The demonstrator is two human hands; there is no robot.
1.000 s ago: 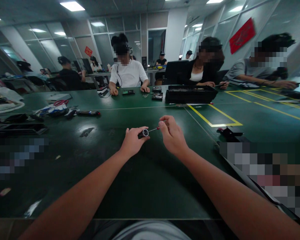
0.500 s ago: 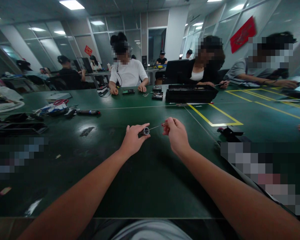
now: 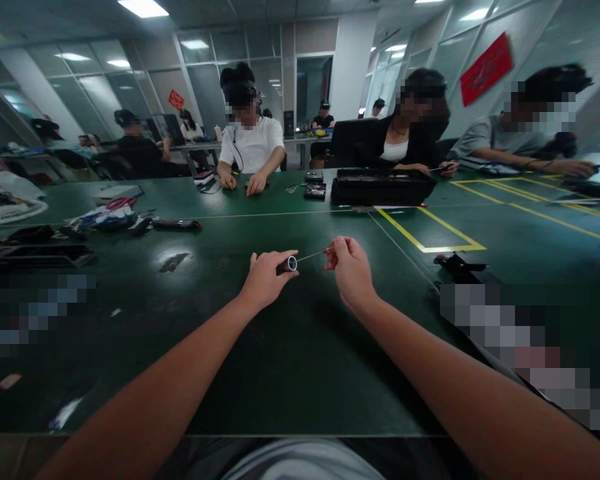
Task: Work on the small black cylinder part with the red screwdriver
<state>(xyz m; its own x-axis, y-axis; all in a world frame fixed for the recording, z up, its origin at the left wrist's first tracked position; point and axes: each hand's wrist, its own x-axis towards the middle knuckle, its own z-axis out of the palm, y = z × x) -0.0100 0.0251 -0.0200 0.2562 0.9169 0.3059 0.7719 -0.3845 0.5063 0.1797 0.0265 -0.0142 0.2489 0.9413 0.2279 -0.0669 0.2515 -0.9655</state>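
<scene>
My left hand (image 3: 266, 279) is closed round a short dark cylinder (image 3: 292, 263) with a pale ring at its end, which faces to the right and toward me. Thumb and forefinger grip it from below and above. In the fingers of my right hand (image 3: 350, 270) is a thin metal rod (image 3: 310, 255), pinched at its right end. Its left tip reaches the ringed end of the cylinder; whether it goes inside I cannot tell. The rod's held end is mostly hidden by my fingers. Both hands are over the green table (image 3: 275, 373).
A long black housing (image 3: 384, 190) lies across the table, with small open devices (image 3: 315, 191) on its left. Cables and tools (image 3: 113, 212) lie at the left, near a dark pen-shaped tool (image 3: 176, 225). A black part (image 3: 463, 265) is at the right. Co-workers sit opposite.
My hands have hardly moved; cylinder and rod keep the same pose. Across the table, the person in the white shirt has brought one hand leftward, over the small dark device there.
</scene>
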